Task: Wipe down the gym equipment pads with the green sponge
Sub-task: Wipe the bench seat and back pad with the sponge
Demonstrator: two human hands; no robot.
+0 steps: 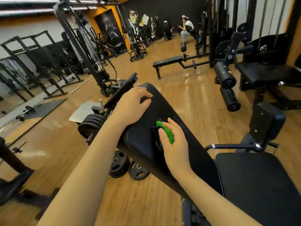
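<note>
Black vinyl covers the long slanted pad (164, 128) that runs from the near right up toward the far middle of the view, and both bare hands are on it. The right hand (175, 141) lies on the pad's middle stretch, thumb and fingers curled round the green sponge (167, 133), which is pressed against the pad surface; a dark layer of the sponge shows along its left edge beside the thumb. The left hand (132, 106) rests farther up the pad, near its far end, palm down with the fingers bent over the left edge of the padding, holding nothing else. To the near right, just beside the pad, is a flat black seat cushion (259, 181) with a curved metal handle bar (236, 146) above it. Two black weight plates (128, 168) lie on the wooden floor (195, 98) under the pad's left side, and more plates (91, 124) are stacked on a machine peg farther left. A flat bench (167, 61) stands in the far middle, roller pads (225, 77) hang from a machine to the right, and two people sit at the far wall.
</note>
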